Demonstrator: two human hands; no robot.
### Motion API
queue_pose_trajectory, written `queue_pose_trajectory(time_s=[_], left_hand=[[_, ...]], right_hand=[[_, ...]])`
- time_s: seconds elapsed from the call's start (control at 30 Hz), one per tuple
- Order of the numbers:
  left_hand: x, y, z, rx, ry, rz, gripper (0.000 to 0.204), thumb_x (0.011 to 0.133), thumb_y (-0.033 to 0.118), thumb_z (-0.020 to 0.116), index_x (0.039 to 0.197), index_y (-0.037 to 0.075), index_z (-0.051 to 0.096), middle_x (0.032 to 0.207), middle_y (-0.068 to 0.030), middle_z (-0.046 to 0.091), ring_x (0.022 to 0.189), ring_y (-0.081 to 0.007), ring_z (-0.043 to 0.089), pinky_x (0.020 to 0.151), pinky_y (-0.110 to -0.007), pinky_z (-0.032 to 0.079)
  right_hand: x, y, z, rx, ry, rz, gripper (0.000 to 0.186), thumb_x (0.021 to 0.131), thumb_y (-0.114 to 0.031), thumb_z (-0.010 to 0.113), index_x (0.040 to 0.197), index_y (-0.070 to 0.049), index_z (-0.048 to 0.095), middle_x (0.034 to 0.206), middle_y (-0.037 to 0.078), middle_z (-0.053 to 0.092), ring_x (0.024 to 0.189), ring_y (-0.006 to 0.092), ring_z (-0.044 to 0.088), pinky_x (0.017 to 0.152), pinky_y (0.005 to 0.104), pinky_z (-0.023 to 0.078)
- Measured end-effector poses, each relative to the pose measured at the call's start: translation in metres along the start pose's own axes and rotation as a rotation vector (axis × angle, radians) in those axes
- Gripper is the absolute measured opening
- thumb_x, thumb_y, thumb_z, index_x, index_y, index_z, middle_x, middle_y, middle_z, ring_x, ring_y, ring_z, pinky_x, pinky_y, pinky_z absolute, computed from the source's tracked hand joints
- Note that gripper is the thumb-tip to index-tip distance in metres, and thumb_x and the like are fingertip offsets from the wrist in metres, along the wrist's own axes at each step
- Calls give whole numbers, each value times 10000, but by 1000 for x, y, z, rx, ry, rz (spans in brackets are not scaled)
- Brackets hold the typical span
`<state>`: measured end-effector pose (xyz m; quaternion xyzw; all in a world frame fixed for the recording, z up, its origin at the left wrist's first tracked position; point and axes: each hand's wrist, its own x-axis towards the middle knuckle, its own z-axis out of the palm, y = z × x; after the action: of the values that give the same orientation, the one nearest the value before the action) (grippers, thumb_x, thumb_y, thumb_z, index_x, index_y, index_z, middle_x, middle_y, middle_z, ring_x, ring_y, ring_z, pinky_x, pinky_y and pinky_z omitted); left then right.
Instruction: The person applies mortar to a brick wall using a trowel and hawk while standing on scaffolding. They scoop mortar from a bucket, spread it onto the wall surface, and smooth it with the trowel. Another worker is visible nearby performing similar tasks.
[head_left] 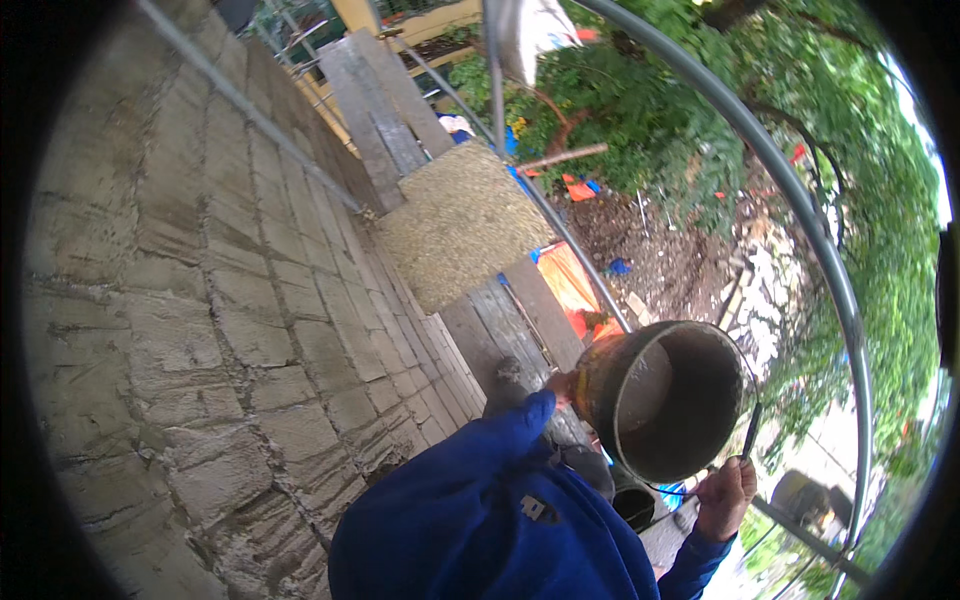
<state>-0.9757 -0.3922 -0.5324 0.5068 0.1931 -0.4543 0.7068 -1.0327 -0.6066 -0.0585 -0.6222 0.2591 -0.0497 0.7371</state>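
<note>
A dirty bucket (pixel 600 395), its outside smeared with yellowish grime, is tilted in front of me with its dark mouth turned up and to the right. Some grey wet-looking matter clings inside it. My left hand (pixel 563 388) grips the bucket's left side, low down, with most of its fingers hidden behind the wall. Closed near the lower right of the rim, my right hand (pixel 727 495) holds the wire handle (pixel 752 432), beside its black grip. Both arms wear blue sleeves.
A rough block wall (pixel 270 350) rises on the left. Below lie scaffold planks (pixel 490 320) and a speckled board (pixel 465 215). Grey metal rails (pixel 835 270) curve along the right, with trees and rubble beyond. A second bucket (pixel 632 508) stands beneath me.
</note>
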Motion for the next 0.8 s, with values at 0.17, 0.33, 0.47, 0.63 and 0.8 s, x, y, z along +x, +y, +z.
queue_pose_trajectory(time_s=[0.17,0.33,0.47,0.63,0.8], left_hand=[[-45,97,-95,-625,304,18,430,889,465,564,1123,110,622,968,-85,670,983,-236,617,881,-427,471],[-67,128,-176,-900,351,336,360,935,391,496,1108,100,620,998,-86,670,995,-256,608,892,-455,466],[-68,140,-224,-966,343,459,337,974,327,425,1076,83,634,1003,-89,670,956,-267,621,854,-424,495],[-115,230,-230,-999,553,410,332,982,267,398,1128,50,602,1059,-110,654,1016,-270,609,884,-405,491],[-88,198,-309,-840,589,479,333,959,194,432,1221,28,552,1183,-118,616,1085,-288,590,947,-388,466]], right_hand=[[47,-37,105,-49,-223,-21,153,923,-197,623,899,-91,515,483,-57,353,371,41,304,357,215,235],[106,-84,226,-110,-467,-55,267,840,-246,708,823,-57,520,601,-33,468,463,50,403,422,209,293],[170,-80,302,-86,-686,16,237,862,-194,702,804,-77,504,627,-51,461,506,32,375,455,206,265],[270,-58,390,-149,-849,121,239,867,-128,695,764,-91,482,643,-56,454,540,26,372,478,205,283],[334,-24,473,-391,-1005,58,266,847,-161,711,745,-69,483,633,-41,452,564,37,363,495,236,309]])
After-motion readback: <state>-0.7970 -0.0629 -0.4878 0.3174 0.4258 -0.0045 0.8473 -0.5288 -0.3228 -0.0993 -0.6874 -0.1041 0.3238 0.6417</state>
